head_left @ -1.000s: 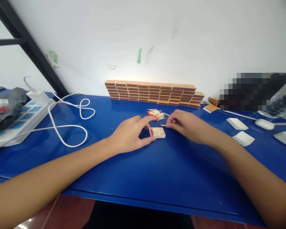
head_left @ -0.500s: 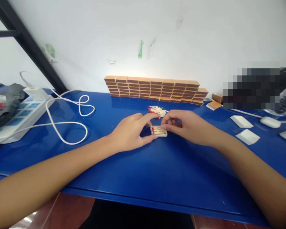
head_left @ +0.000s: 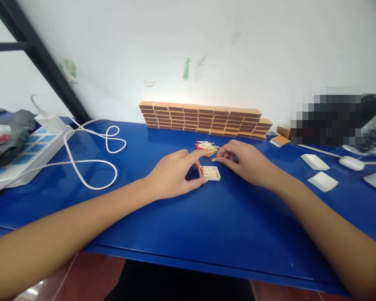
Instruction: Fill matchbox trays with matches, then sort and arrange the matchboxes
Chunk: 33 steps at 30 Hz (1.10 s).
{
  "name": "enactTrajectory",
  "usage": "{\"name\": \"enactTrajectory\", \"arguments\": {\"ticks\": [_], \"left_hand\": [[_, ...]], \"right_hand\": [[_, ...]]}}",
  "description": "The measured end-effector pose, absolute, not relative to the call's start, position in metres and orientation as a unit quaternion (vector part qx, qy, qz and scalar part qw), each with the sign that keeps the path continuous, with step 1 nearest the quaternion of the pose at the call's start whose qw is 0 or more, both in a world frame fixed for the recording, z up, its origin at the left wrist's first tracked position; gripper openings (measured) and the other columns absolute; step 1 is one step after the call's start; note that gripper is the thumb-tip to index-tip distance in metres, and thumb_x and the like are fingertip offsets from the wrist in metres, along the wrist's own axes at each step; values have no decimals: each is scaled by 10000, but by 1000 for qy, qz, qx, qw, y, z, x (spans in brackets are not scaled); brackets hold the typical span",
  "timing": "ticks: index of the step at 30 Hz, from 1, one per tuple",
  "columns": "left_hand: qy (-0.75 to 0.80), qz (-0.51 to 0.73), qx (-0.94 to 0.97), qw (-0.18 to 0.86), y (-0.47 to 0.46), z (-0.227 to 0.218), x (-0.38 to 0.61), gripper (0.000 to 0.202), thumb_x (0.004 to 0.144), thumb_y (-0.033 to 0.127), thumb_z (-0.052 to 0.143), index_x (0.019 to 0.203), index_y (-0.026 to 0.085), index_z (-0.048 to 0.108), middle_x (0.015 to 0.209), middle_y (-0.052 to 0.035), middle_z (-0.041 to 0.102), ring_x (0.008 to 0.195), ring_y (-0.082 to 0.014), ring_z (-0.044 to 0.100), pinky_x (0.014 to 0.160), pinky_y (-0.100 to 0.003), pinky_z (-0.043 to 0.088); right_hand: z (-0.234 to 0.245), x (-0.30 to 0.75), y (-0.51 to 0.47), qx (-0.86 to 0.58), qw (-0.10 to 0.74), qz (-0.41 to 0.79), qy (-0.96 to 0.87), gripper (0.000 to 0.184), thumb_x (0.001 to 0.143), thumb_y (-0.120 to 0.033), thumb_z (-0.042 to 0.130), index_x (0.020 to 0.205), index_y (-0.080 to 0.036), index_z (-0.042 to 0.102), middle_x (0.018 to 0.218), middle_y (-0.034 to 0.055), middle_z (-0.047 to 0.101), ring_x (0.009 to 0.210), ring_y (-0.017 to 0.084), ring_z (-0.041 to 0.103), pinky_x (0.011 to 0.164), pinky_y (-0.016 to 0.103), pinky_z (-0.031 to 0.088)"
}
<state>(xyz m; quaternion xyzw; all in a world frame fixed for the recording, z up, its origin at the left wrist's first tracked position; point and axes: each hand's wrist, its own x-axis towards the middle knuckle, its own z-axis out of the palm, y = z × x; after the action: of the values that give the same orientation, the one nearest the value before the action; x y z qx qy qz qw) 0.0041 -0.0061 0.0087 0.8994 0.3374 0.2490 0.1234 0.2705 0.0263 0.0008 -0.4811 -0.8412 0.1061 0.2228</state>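
A small white matchbox tray (head_left: pixel 214 179) lies on the blue table, with red-headed matches (head_left: pixel 209 172) side by side inside. My left hand (head_left: pixel 172 173) holds the tray at its left end between thumb and fingers, while its index finger stretches toward the loose matches. Just beyond the tray is that pile of loose matches (head_left: pixel 207 146). Between thumb and fingertips my right hand (head_left: pixel 246 162) pinches a match (head_left: pixel 213 159), its red head pointing left, to the right of the pile and above the tray's right end.
Stacked matchboxes (head_left: pixel 191 116) form a low wall at the back. Empty white trays (head_left: pixel 323 181) and an open box sleeve (head_left: pixel 279 141) lie to the right, near a white cable. On the left are a power strip (head_left: pixel 34 152) and a looped white cord (head_left: pixel 72 161).
My right hand has moved from the tray's right end back and slightly right, and a match now shows in its fingertips. The left hand stays at the tray.
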Motion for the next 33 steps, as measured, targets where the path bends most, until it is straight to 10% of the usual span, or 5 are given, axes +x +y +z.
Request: {"name": "enactTrajectory", "arguments": {"ticks": [33], "left_hand": [[341, 256, 896, 128, -5, 8, 2, 618, 904, 341, 772, 1455, 238, 514, 1098, -20, 768, 1026, -247, 680, 899, -401, 538]], "right_hand": [[10, 274, 22, -492, 182, 141, -840, 156, 949, -359, 625, 891, -225, 681, 839, 45, 650, 707, 188, 568, 662, 319, 420]]}}
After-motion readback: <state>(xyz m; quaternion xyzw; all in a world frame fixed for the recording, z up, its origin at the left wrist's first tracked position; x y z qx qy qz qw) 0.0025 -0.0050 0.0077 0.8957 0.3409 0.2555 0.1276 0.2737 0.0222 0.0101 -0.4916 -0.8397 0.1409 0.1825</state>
